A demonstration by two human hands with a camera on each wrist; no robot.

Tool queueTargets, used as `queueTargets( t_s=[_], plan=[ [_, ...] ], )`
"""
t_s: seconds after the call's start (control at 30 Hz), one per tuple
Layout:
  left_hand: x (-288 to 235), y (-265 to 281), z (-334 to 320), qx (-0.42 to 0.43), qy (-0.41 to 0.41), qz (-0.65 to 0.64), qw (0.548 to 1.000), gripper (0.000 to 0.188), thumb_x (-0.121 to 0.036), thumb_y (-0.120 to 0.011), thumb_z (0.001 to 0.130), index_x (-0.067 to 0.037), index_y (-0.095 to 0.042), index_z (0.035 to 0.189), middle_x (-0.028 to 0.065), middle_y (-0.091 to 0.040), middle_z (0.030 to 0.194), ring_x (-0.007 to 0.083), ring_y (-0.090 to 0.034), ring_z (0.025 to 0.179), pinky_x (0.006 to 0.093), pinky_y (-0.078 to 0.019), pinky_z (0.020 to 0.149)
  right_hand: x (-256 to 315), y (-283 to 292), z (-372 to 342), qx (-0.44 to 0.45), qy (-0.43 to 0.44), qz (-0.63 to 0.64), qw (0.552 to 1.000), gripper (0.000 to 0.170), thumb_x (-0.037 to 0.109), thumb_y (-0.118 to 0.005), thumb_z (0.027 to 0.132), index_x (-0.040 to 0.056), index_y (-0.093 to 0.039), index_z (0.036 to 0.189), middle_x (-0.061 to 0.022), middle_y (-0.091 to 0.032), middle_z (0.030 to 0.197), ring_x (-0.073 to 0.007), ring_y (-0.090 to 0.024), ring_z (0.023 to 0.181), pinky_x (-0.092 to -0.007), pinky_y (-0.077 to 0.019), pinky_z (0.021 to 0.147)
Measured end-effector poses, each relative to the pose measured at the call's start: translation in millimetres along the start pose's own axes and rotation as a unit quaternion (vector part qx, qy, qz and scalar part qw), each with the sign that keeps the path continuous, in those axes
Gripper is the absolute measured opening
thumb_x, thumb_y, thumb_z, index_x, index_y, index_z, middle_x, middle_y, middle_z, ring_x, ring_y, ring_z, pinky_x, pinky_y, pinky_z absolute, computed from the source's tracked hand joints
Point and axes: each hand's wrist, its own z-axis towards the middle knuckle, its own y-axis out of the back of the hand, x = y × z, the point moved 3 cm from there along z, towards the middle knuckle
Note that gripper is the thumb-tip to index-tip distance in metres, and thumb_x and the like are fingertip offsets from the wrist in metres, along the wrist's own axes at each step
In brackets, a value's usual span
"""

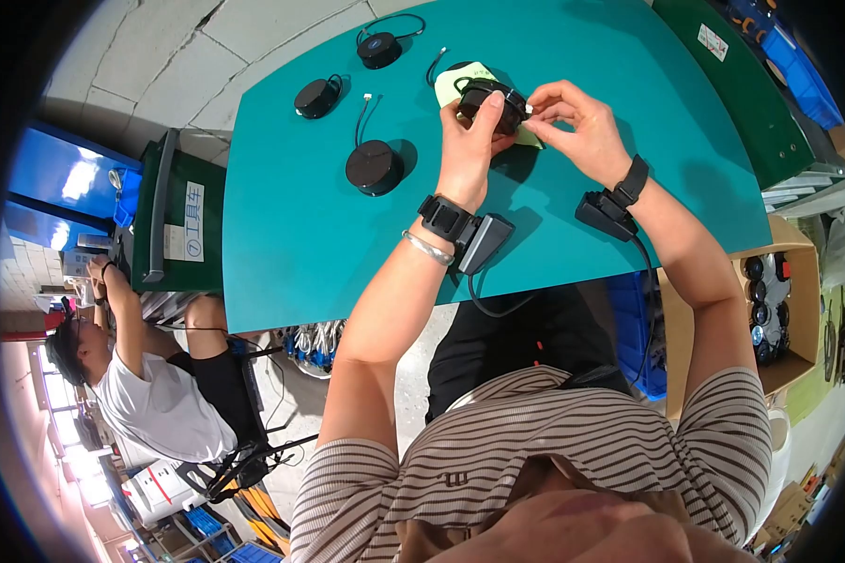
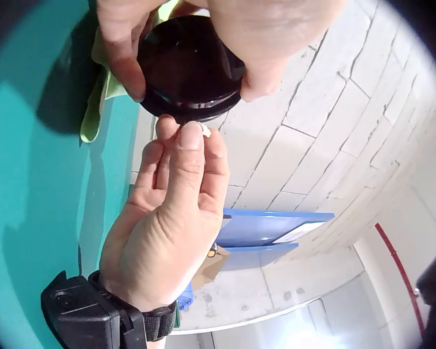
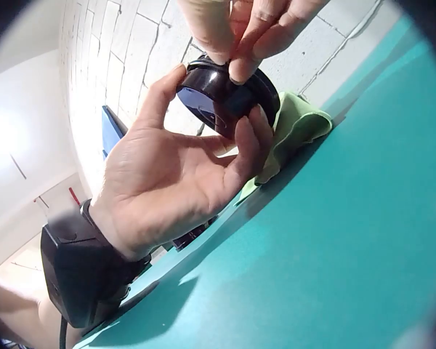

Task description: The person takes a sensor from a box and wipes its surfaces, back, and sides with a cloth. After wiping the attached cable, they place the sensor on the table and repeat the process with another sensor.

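My left hand (image 1: 470,155) grips a round black device (image 2: 191,64) by its edges, holding it tilted above the green table. At the device's side, my right hand (image 1: 582,131) pinches a small white connector (image 1: 529,109) between thumb and fingertips; the same connector (image 2: 206,131) shows in the left wrist view. A black cable loops along the device's rim. Beneath and behind the device lies a light green cloth (image 3: 302,129) with some dark writing. In the right wrist view, my left hand (image 3: 176,163) cups the device (image 3: 221,98) from below.
Three more round black devices with cables (image 1: 375,168), (image 1: 317,98), (image 1: 379,50) lie on the left of the green table (image 1: 300,244). A cardboard box (image 1: 779,371) of black parts stands at the lower right, beside a blue bin (image 1: 637,328). A seated person (image 1: 160,399) works at the left.
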Motion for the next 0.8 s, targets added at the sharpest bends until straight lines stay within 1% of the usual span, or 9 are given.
queueTargets(
  t_s=[0.17,0.23,0.37,0.43,0.47,0.53,0.67,0.73,0.8],
  plan=[
    [2.6,0.3,0.2,-0.004,-0.009,0.017,1.0,0.063,-0.039,-0.068,0.087,0.0,-0.033,0.122,0.0141,-0.053,0.114,0.0214,-0.06,0.097,0.0375,-0.0506,0.086,3.2,1.0,0.3,0.006,0.001,-0.039,0.999,0.021,0.011,-0.073,0.08,0.0034,-0.06,0.096,-0.0027,-0.065,0.091,-0.0121,-0.067,0.079,-0.0247,-0.0521,0.07],
    [1.3,-1.5,-1.1,-0.001,-0.013,0.032,0.999,0.065,-0.039,-0.069,0.086,-0.001,-0.033,0.123,0.014,-0.052,0.115,0.0209,-0.06,0.098,0.0357,-0.0518,0.084,1.8,1.6,0.4,0.007,-0.014,-0.057,0.998,0.02,0.008,-0.071,0.082,0.0028,-0.059,0.097,-0.0012,-0.064,0.092,-0.0094,-0.063,0.079,-0.0229,-0.0502,0.068],
    [-2.1,-1.8,-2.7,-0.011,-0.018,0.071,0.997,0.067,-0.038,-0.07,0.085,0.0,-0.032,0.125,0.014,-0.052,0.115,0.0198,-0.059,0.099,0.0332,-0.0528,0.08,-0.2,1.4,-0.2,0.005,-0.016,-0.056,0.998,0.017,0.007,-0.07,0.082,0.0029,-0.059,0.094,-0.001,-0.063,0.093,-0.0094,-0.063,0.08,-0.0225,-0.05,0.068],
    [-3.3,-1.5,-2.3,-0.013,-0.051,0.106,0.993,0.07,-0.035,-0.073,0.083,0.001,-0.031,0.127,0.0141,-0.052,0.115,0.0191,-0.059,0.1,0.0322,-0.0532,0.079,-4.6,1.0,0.5,0.005,0.006,-0.053,0.999,0.017,0.005,-0.069,0.08,0.0023,-0.059,0.093,-0.003,-0.061,0.091,-0.0143,-0.067,0.079,-0.0254,-0.0527,0.069],
    [0.7,2.2,1.0,-0.012,-0.051,0.106,0.993,0.07,-0.035,-0.073,0.083,0.001,-0.031,0.127,0.0141,-0.052,0.115,0.0191,-0.059,0.1,0.0322,-0.0532,0.079,-3.8,0.6,0.3,0.005,0.007,-0.054,0.999,0.017,0.005,-0.069,0.08,0.0023,-0.059,0.093,-0.003,-0.061,0.091,-0.0143,-0.067,0.079,-0.0254,-0.0527,0.069],
    [6.7,10.4,9.7,-0.024,-0.129,0.216,0.968,0.074,-0.033,-0.076,0.08,0.002,-0.032,0.128,0.0145,-0.051,0.115,0.0197,-0.059,0.1,0.0319,-0.0529,0.08,-5.0,-0.9,-0.7,0.027,-0.036,-0.02,0.999,0.024,0.002,-0.067,0.08,0.0027,-0.056,0.101,-0.0033,-0.059,0.094,-0.0142,-0.067,0.08,-0.0273,-0.0533,0.071],
    [-4.1,7.0,3.6,-0.048,-0.162,0.312,0.935,0.077,-0.034,-0.079,0.076,0.003,-0.035,0.127,0.0167,-0.051,0.117,0.0218,-0.058,0.103,0.0322,-0.0523,0.082,-13.8,-6.5,-1.9,0.02,-0.021,0.034,0.999,0.036,0.0,-0.066,0.079,0.0051,-0.051,0.112,-0.005,-0.056,0.102,-0.0148,-0.066,0.084,-0.0287,-0.0536,0.075],
    [-7.9,4.7,1.2,-0.05,-0.186,0.362,0.912,0.08,-0.035,-0.082,0.072,0.002,-0.038,0.127,0.0187,-0.048,0.119,0.0253,-0.056,0.106,0.0347,-0.0507,0.086,-12.3,-10.0,-3.1,0.055,-0.051,0.05,0.996,0.05,0.0,-0.066,0.078,0.0061,-0.045,0.124,-0.0079,-0.054,0.112,-0.0165,-0.065,0.091,-0.0303,-0.0536,0.08],
    [-12.4,1.7,-2.9,-0.053,-0.192,0.384,0.901,0.081,-0.036,-0.083,0.07,0.0,-0.039,0.128,0.019,-0.046,0.119,0.0271,-0.055,0.106,0.0365,-0.0498,0.088,-15.3,-13.4,-4.3,0.075,-0.056,0.062,0.994,0.054,0.001,-0.067,0.078,0.0055,-0.043,0.127,-0.0083,-0.054,0.114,-0.0173,-0.065,0.094,-0.0303,-0.0535,0.081]
  ],
)
